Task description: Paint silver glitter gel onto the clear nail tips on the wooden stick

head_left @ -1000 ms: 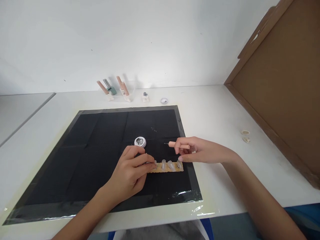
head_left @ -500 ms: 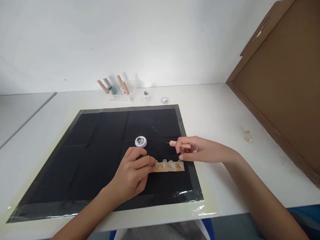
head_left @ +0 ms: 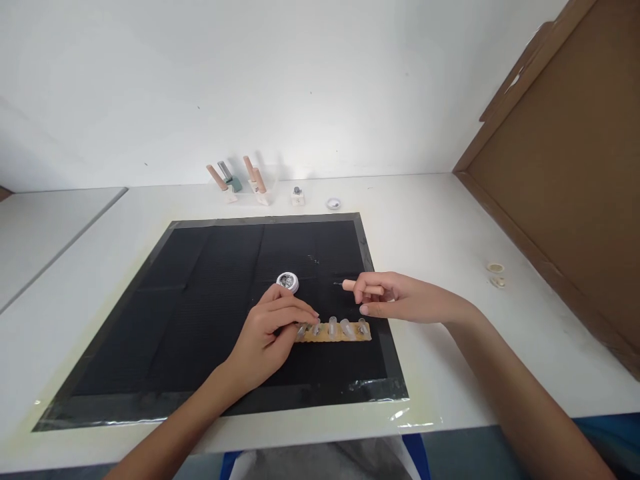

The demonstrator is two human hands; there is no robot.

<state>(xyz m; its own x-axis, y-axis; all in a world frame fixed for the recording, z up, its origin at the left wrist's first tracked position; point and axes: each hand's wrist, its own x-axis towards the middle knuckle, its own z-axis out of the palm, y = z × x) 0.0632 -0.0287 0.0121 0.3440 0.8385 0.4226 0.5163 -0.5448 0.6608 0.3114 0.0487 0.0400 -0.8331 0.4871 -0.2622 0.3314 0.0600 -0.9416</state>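
Note:
A yellow strip (head_left: 325,337) lies on the black mat, carrying a row of several clear false nail tips (head_left: 333,327). The tips at the two ends show dark, silvery marks. My left hand (head_left: 270,333) is at the strip's left end, its thumb and fingers closed about that end and partly hiding it. In my right hand (head_left: 385,295) is a nail polish brush (head_left: 349,285) with a pale pink handle, its dark bristles pointing left above the mat. Just beyond my left fingers stands an open white pot (head_left: 287,281) of silvery glitter.
Nail polish bottles (head_left: 260,190) with pink caps stand at the back, beside a small white bottle (head_left: 297,197) and a white lid (head_left: 333,203). A cardboard box (head_left: 560,167) rises at the right. Two small round pieces (head_left: 496,268) lie near it.
My left fingers have drawn back leftward along the strip, uncovering more of the nail tips at its left end. My right hand still holds the brush in nearly the same place. The view has shifted slightly.

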